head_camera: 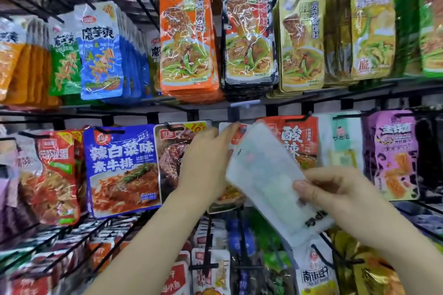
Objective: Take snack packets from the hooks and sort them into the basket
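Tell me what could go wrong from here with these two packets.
1. The right hand pinches the white packet only near its lower end. Tilted like that, it might slip.
2. The left hand reaches the hanging packet partly behind the white one, so a blind pull may drag the neighbouring brown packet.
3. No basket is in view, so the drop may miss.

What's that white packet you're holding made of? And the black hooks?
The white packet in the right hand looks like thin plastic film, matte and slightly see-through: faint colours show through it. The black hooks are probably coated metal wire: thin, straight and dark, bearing whole stacks of packets.
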`<state>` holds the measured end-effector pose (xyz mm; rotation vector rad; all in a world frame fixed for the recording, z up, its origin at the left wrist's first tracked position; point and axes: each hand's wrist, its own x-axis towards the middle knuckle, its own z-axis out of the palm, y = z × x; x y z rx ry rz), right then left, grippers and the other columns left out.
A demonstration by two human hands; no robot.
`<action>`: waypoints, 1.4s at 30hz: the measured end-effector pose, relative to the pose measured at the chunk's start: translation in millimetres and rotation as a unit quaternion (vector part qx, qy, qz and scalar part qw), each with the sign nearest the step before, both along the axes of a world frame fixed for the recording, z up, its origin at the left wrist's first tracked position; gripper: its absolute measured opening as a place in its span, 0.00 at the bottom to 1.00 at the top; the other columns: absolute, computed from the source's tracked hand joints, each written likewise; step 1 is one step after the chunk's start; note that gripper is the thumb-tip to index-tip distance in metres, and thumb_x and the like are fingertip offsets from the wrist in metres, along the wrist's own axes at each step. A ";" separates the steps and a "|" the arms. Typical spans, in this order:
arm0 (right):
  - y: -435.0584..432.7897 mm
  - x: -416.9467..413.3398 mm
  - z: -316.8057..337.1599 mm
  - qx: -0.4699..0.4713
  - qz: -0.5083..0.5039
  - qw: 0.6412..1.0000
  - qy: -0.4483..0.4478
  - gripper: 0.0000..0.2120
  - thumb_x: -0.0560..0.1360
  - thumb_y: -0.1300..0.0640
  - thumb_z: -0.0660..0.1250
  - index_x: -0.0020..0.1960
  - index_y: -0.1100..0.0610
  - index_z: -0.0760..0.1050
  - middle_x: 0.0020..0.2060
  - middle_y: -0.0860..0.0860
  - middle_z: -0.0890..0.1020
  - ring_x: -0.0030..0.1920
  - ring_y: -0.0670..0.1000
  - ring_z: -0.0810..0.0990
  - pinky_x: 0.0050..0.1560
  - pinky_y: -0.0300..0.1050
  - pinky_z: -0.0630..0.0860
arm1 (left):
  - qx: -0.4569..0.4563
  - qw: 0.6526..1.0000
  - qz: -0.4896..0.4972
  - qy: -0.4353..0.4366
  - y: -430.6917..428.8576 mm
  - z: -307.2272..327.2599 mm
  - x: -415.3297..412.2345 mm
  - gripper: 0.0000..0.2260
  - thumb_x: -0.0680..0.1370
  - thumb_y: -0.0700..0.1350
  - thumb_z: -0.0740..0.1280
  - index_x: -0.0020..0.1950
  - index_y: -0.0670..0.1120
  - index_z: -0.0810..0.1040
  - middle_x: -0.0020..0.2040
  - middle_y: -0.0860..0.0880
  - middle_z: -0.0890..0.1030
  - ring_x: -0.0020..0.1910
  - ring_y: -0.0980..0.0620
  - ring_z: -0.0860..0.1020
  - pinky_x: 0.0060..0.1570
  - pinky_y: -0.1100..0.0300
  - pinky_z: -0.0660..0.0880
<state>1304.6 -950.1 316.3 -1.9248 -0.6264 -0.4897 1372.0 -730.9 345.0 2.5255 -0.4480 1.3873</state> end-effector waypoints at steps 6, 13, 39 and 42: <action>-16.6 -4.8 -15.2 0.118 -0.088 0.988 0.048 0.07 0.75 0.60 0.69 0.45 0.49 0.83 0.38 0.45 0.86 0.38 0.42 0.84 0.48 0.45 0.77 | 0.120 0.981 0.151 -0.035 -4.7 3.4 -4.3 0.32 0.61 0.37 0.77 0.64 0.49 0.76 0.33 0.47 0.77 0.32 0.44 0.76 0.24 0.63 0.56; -10.6 -6.4 -21.8 0.117 -0.139 0.982 0.050 0.08 0.77 0.59 0.68 0.45 0.46 0.77 0.30 0.42 0.84 0.37 0.51 0.82 0.39 0.43 0.77 | 0.096 0.982 0.137 -0.087 -6.4 3.2 3.3 0.29 0.57 0.34 0.78 0.57 0.47 0.78 0.43 0.41 0.73 0.39 0.41 0.75 0.25 0.67 0.49; -22.1 -49.8 2.2 0.236 0.092 0.966 0.046 0.25 0.67 0.41 0.73 0.60 0.50 0.79 0.51 0.54 0.85 0.48 0.54 0.85 0.41 0.44 0.81 | -0.350 0.797 -0.454 0.189 -55.8 -11.7 -74.4 0.03 0.73 0.42 0.72 0.45 0.48 0.81 0.32 0.41 0.81 0.26 0.52 0.75 0.26 0.62 0.70; -20.0 -53.6 8.2 0.249 -0.003 0.968 -0.038 0.17 0.74 0.61 0.68 0.61 0.51 0.75 0.44 0.52 0.87 0.42 0.53 0.86 0.37 0.45 0.81 | -0.324 0.808 -0.459 0.177 -68.9 -14.1 -77.9 0.10 0.74 0.44 0.71 0.54 0.53 0.77 0.35 0.40 0.82 0.32 0.41 0.79 0.33 0.50 0.78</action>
